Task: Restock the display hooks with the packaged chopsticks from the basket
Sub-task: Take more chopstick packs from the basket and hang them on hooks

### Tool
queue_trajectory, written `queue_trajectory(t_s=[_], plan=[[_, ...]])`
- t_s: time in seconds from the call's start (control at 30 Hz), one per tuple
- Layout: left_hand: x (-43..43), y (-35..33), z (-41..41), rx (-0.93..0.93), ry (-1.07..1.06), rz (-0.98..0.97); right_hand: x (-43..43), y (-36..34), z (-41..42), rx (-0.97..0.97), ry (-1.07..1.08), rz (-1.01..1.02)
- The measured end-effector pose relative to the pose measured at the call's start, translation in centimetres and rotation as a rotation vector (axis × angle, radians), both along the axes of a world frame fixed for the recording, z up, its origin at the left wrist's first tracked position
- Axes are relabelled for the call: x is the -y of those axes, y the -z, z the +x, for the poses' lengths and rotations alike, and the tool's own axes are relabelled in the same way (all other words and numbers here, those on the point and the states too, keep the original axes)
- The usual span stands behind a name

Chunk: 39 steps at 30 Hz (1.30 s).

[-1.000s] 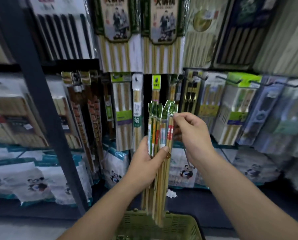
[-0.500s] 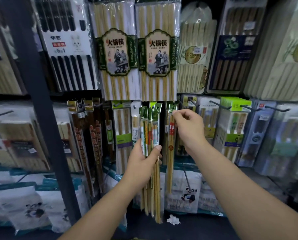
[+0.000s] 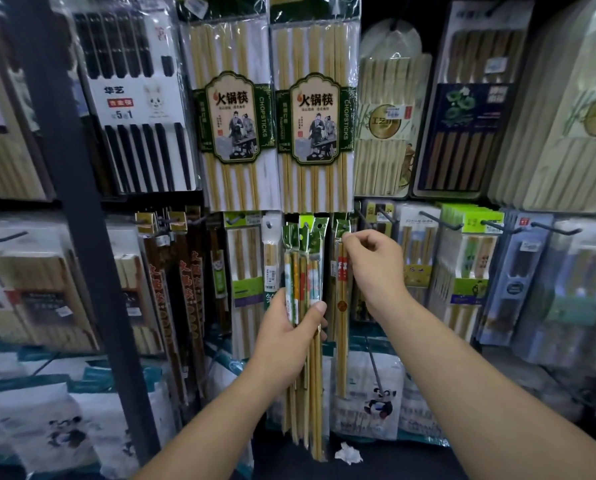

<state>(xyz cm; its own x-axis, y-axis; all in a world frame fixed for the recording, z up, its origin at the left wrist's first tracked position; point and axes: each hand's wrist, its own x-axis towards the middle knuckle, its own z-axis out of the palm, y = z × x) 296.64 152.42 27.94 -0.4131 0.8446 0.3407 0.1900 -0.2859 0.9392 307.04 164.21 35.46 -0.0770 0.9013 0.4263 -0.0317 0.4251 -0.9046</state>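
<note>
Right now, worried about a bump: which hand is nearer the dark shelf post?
Left. The left hand, gripping a bundle of chopstick packets, is right of the shelf post. The right hand, pinching the top of a single packet, is farther right and higher.

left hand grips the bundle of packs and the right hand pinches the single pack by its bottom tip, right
Not quite. In the head view the right hand pinches the single pack by its green top header, not its bottom tip, which hangs free. The left hand does grip the bundle of packs.
</note>
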Motion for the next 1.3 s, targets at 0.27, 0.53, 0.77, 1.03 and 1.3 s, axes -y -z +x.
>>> queue_trajectory(t_s=[0.27,0.53,0.77,1.03,1.3], plan=[[0.0,-0.2,0.0,0.019,0.003,-0.01,-0.5,0.3,-0.4,0.009,0.034,0.029],[0.1,-0.5,-0.1,0.016,0.022,0.029,-1.4,0.3,-1.9,0.027,0.107,-0.061],[0.1,-0.9,0.1,0.002,0.029,0.037,-0.1,0.7,-0.8,-0.041,0.15,-0.089],[0.5,-0.7,0.6,0.032,0.102,0.044,3.5,-0.1,1.0,-0.061,-0.155,-0.045],[0.9,-0.4,0.6,0.05,0.137,0.063,3.4,-0.8,1.3,-0.009,-0.224,-0.13]])
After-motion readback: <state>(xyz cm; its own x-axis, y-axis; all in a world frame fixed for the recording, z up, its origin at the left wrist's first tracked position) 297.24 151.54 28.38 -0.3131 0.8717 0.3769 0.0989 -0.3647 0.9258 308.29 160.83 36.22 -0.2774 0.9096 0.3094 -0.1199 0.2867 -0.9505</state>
